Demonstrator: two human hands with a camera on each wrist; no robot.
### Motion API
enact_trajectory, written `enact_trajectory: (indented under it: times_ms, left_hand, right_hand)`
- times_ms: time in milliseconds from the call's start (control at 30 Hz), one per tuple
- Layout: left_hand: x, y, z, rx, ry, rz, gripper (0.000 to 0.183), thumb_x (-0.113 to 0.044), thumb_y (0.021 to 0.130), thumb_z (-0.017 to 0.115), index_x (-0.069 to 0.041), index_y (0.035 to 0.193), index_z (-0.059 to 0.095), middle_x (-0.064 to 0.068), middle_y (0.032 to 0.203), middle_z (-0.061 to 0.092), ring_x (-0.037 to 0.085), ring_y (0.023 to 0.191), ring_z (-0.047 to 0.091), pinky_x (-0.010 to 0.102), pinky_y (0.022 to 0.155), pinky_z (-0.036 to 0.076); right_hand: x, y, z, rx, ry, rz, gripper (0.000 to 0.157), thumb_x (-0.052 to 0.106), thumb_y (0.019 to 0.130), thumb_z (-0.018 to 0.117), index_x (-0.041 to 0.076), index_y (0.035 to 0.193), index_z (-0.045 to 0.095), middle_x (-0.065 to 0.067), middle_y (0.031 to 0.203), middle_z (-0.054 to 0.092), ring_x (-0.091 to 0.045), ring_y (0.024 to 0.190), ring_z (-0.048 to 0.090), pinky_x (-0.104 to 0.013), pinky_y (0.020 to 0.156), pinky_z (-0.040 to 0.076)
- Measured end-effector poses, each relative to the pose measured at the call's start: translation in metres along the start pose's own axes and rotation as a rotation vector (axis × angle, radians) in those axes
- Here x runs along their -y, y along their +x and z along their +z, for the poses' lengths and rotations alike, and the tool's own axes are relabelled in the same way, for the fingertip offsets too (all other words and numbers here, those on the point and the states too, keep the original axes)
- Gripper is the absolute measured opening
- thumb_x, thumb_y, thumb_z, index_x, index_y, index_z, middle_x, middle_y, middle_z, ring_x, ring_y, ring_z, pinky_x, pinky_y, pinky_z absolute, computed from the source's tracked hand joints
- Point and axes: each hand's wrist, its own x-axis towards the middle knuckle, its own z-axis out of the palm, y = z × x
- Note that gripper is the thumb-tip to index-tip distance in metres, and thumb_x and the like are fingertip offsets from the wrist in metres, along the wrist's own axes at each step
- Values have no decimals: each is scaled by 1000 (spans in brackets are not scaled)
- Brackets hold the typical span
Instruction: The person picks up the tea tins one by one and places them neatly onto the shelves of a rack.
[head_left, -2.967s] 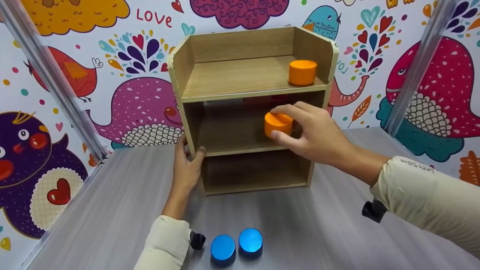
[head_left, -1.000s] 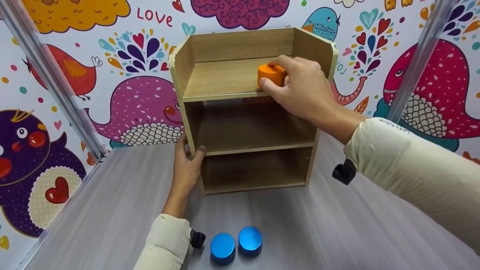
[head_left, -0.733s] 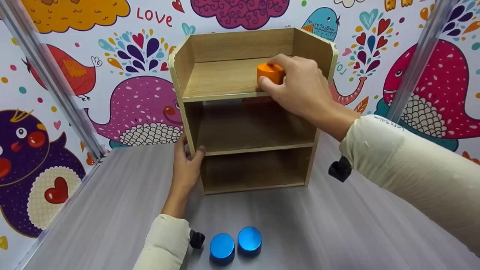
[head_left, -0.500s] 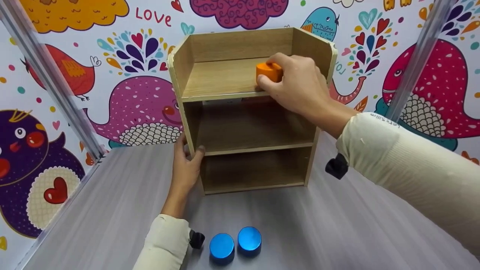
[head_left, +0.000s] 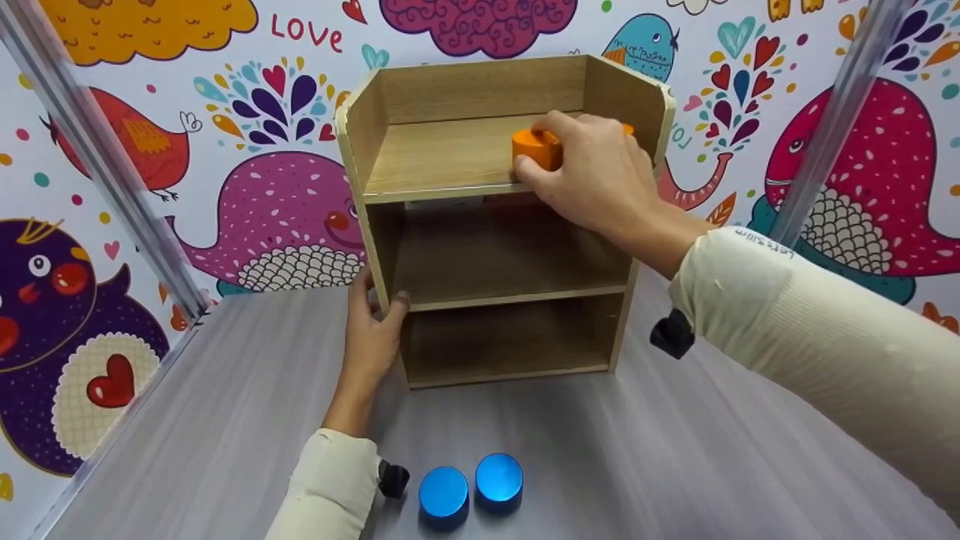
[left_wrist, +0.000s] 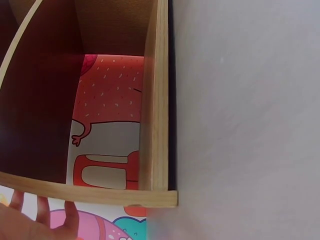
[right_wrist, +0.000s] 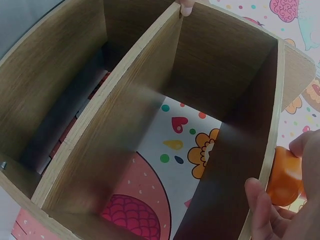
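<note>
My right hand [head_left: 596, 169] pinches a short orange cylinder [head_left: 529, 148] at the front of the top board of a small wooden shelf unit [head_left: 510, 300]. Thumb in front, forefinger over the top. In the right wrist view the orange cylinder [right_wrist: 285, 185] sits against the board's edge, with fingers [right_wrist: 257, 200] around it. Most of a second orange cylinder [head_left: 628, 129] is hidden behind that hand; only a sliver shows. My left hand [head_left: 373, 330] grips the unit's left side panel, thumb on its front edge; its fingers [left_wrist: 71, 220] show past the panel in the left wrist view.
Two blue cylinders [head_left: 444, 495] stand side by side on the grey table [head_left: 262, 390], in front of the unit and near my left cuff. Printed walls [head_left: 285, 217] close in the back and sides, with metal posts [head_left: 112, 157] at the corners.
The right hand has raised the orange cylinder from before the middle compartment to the top board, left of the second one, then lowered it slightly. The left hand keeps its grip.
</note>
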Motion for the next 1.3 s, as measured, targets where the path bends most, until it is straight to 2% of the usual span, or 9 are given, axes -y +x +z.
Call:
enact_trajectory:
  times_ms: [233,467,667,867,1100,1233,1300]
  left_hand:
    - [0,0,0,8,-23,5,68,-19,99,60,-17,159,27,11,150,37,30,117,51,45,96,46]
    - [-1,-1,-1,18,-33,-5,67,-21,100,60,-20,159,27,10,151,35,30,122,51,48,99,46]
    - [-1,-1,-1,28,-36,-2,66,-23,101,59,-21,159,27,9,152,34,30,127,48,50,104,44]
    - [-1,-1,-1,20,-27,-6,65,-22,101,58,-20,159,28,10,151,36,30,125,50,49,103,44]
    - [-2,0,-1,15,-25,1,65,-22,101,58,-19,159,28,9,151,36,29,124,47,49,102,42]
    - [-1,0,-1,17,-27,-5,67,-23,101,59,-19,159,27,9,153,35,30,127,46,50,104,42]
    - [-1,0,0,20,-29,-3,68,-23,101,59,-19,160,26,10,153,34,31,127,46,50,104,42]
  right_hand:
    - [-1,-1,2,-8,9,-24,48,50,95,58,23,135,64,-8,119,67,-25,98,60,-44,85,56]
    - [-2,-3,2,-16,22,-22,52,51,94,59,23,138,62,-10,123,65,-26,101,60,-45,89,56]
    - [-7,-7,-1,-71,17,-36,52,52,94,59,25,138,62,-10,124,66,-27,100,62,-46,88,57]
    - [-16,-15,-2,-142,42,-104,50,49,96,59,23,139,62,-10,127,65,-25,99,63,-44,88,57]
    - [-30,-25,-7,-211,43,-171,48,43,97,60,20,138,62,-10,128,65,-26,105,63,-44,91,55]
    - [-37,-34,-8,-251,36,-236,45,38,96,61,19,137,63,-8,142,59,-28,105,67,-44,81,58]
    - [-40,-37,-9,-265,27,-259,44,35,95,62,20,137,63,-7,150,53,-29,100,69,-43,76,59]
